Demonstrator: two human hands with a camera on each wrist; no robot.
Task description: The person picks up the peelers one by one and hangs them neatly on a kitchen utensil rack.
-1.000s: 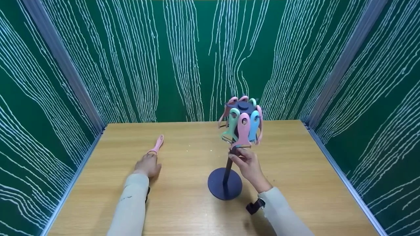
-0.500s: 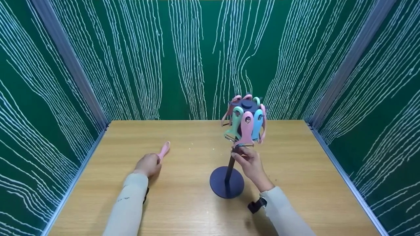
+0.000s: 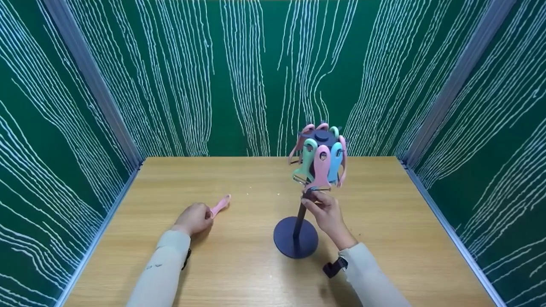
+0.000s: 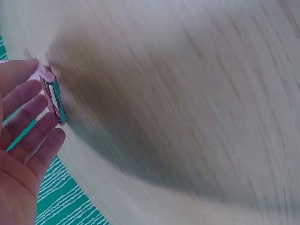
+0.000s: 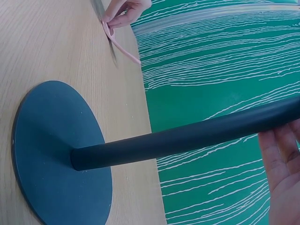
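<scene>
In the head view my left hand [image 3: 194, 218] pinches a pink peeler [image 3: 221, 206] by its head end, thumb and fingers around it, the handle pointing away to the right. The left wrist view shows the peeler's blade end [image 4: 55, 97] at the fingertips, close over the table. My right hand [image 3: 327, 217] holds the dark pole [image 5: 187, 138] of a round-based stand, high up just under its rack. From the rack's hooks hang several peelers, among them a pink one [image 3: 322, 166], a green one [image 3: 309, 155] and a blue one [image 3: 336, 162].
The wooden table [image 3: 239, 264] carries the stand's dark round base [image 3: 283, 238] right of its middle. Green panels [image 3: 239, 85] with white streaky lines rise at the back and both sides. A few tiny light specks lie on the wood behind the hands.
My left hand has closed its fingers on the pink peeler and shifted it right and nearer, turning its handle rightward. My right hand keeps its hold on the pole.
</scene>
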